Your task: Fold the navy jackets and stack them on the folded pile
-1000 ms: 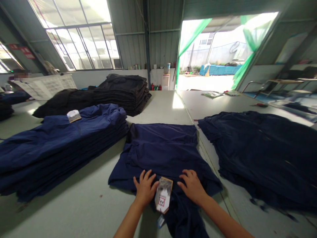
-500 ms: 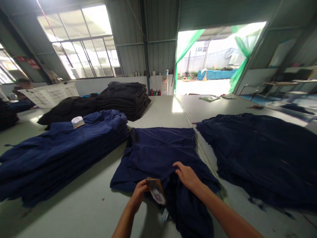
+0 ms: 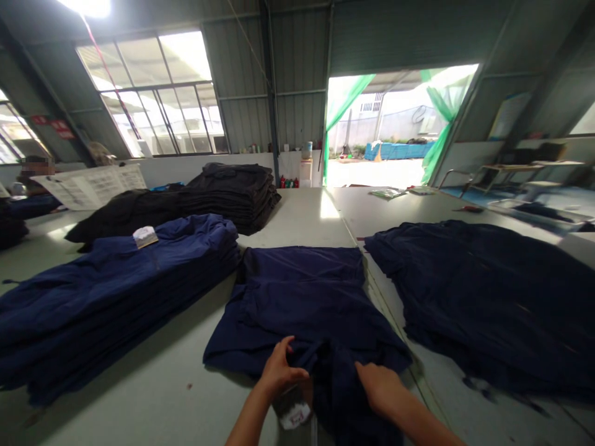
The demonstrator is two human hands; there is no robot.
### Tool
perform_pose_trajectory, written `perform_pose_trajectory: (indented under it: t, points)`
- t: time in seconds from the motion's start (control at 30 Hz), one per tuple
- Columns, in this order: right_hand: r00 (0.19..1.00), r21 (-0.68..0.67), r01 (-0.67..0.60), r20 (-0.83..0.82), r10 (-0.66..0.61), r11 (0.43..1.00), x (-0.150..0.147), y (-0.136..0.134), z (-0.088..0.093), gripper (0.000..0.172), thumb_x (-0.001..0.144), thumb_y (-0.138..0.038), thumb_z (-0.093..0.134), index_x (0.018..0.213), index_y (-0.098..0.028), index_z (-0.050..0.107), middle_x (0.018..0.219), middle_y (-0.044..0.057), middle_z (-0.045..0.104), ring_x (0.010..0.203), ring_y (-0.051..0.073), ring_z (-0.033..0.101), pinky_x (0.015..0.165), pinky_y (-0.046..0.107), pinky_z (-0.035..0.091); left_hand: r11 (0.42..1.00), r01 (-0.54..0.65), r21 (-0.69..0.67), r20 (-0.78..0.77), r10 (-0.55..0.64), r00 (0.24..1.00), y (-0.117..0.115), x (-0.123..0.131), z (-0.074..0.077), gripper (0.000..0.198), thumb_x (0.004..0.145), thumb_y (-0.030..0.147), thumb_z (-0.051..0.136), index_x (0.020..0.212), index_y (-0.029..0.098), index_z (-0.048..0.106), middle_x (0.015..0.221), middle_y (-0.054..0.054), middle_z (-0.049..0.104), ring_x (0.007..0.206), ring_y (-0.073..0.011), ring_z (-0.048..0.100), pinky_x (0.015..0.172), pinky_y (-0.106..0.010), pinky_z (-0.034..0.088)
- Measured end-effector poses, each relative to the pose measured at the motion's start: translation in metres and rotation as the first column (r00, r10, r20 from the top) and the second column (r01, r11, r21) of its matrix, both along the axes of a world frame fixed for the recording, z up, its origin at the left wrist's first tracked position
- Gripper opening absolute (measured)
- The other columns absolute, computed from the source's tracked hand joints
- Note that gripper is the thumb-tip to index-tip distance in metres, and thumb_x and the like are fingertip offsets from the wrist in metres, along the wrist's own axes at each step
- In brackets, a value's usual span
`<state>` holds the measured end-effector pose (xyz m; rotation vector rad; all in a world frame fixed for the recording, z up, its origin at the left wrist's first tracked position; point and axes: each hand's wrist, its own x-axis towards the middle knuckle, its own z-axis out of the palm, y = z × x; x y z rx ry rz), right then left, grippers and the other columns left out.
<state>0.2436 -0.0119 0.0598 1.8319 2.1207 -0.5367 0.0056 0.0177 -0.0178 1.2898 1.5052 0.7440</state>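
- Since the earlier frame, the hang tag [image 3: 292,414] has gone from above the cloth to half under it, at bottom centre.
- The left hand [image 3: 279,370] pinches a fold of the navy garment [image 3: 302,291] over the tag.
- The right hand [image 3: 379,387] rests on the cloth; I cannot tell its grip.
- The garment lies spread on the table [image 3: 302,214], centre frame.
- It looks like tucking the tag in; the fold then needs laying flat.

Navy garment [image 3: 302,297], black stack [image 3: 218,192]
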Motion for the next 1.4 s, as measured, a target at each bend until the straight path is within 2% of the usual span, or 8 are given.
perform_pose_trajectory:
  t: [0.13,0.3,0.47,0.6,0.83,1.07,1.23,1.4]
  points:
    - [0.993,0.273,0.000,-0.115,0.032,0.962,-0.018,0.035,0.034,0.051,0.074,0.000,0.033,0.114,-0.023,0.056,0.103,0.010,0.063,0.098,0.023,0.059,0.080,0.033,0.044,0.998,-0.057,-0.019,-0.175,0.053,0.983,0.003,0.004,-0.001,0.057,0.044,0.021,0.072,0.099,0.017,0.061,0.076,0.001,0.066,0.075,-0.0186,0.059,0.072,-0.027,0.044]
    - [0.874,0.658,0.160,-0.441,0.205,0.736,-0.030,0.073,0.041,0.061,0.077,-0.014,0.039,0.136,-0.019,0.024,0.134,0.008,0.039,0.123,0.018,0.035,0.101,0.034,0.031,0.944,-0.326,0.057,-0.270,0.329,0.905,-0.001,-0.025,0.006,0.038,0.077,0.025,0.043,0.112,0.014,0.048,0.104,-0.009,0.063,0.100,-0.0194,0.057,0.085,-0.027,0.042]
    - [0.940,0.343,0.128,-0.341,-0.004,0.931,-0.027,0.066,-0.011,0.062,0.074,-0.032,0.050,0.130,-0.011,0.035,0.123,0.015,0.049,0.115,0.027,0.043,0.094,0.038,0.035,0.895,-0.443,0.060,-0.334,0.436,0.836,-0.007,-0.042,0.003,0.041,0.075,0.016,0.045,0.115,0.008,0.042,0.109,-0.016,0.059,0.104,-0.0209,0.056,0.089,-0.028,0.040]
    - [0.972,0.330,0.187,-0.200,-0.125,0.925,-0.033,0.047,-0.039,0.060,0.068,-0.043,0.059,0.118,-0.013,0.046,0.114,0.016,0.052,0.106,0.030,0.048,0.086,0.038,0.038,0.881,-0.465,0.090,-0.342,0.466,0.816,-0.013,-0.030,0.002,0.062,0.072,0.025,0.055,0.127,0.009,0.030,0.120,-0.018,0.050,0.113,-0.0237,0.050,0.093,-0.032,0.039]
    - [0.987,0.316,0.093,-0.158,-0.044,0.944,-0.035,0.034,-0.043,0.036,0.069,-0.012,0.053,0.104,-0.022,0.048,0.099,0.005,0.058,0.093,0.020,0.054,0.075,0.028,0.037,0.963,-0.154,0.220,-0.439,0.238,0.866,-0.017,-0.018,-0.006,0.082,0.057,0.007,0.063,0.131,0.027,0.035,0.133,-0.009,0.028,0.124,-0.0265,0.037,0.101,-0.035,0.034]
    - [0.969,0.392,0.176,-0.229,-0.090,0.903,-0.013,0.032,-0.047,0.059,0.070,0.005,0.028,0.122,-0.018,0.042,0.111,0.010,0.055,0.099,0.017,0.051,0.079,0.026,0.036,0.903,-0.141,0.406,-0.652,0.394,0.648,-0.026,-0.016,0.008,0.050,0.069,0.003,0.046,0.110,0.028,0.057,0.131,-0.006,0.039,0.121,-0.0258,0.035,0.094,-0.043,0.034]
    - [0.927,0.480,-0.077,-0.289,0.240,0.874,-0.025,0.024,-0.036,0.040,0.073,-0.005,0.038,0.094,-0.030,0.062,0.110,-0.001,0.056,0.112,0.018,0.038,0.094,0.033,0.023,0.932,0.302,0.202,-0.705,-0.076,0.705,-0.037,0.011,0.029,0.017,0.074,0.026,0.055,0.087,0.034,0.063,0.099,0.003,0.062,0.105,-0.0207,0.045,0.095,-0.047,0.021]
    - [0.895,0.358,-0.220,-0.296,0.334,0.907,-0.037,0.022,-0.027,0.014,0.073,-0.028,0.055,0.081,-0.031,0.066,0.099,-0.005,0.062,0.111,0.019,0.037,0.096,0.040,0.014,0.929,0.356,0.097,-0.726,-0.178,0.664,-0.033,0.026,0.027,0.015,0.071,0.025,0.057,0.084,0.030,0.061,0.099,0.003,0.061,0.104,-0.0192,0.046,0.095,-0.046,0.016]
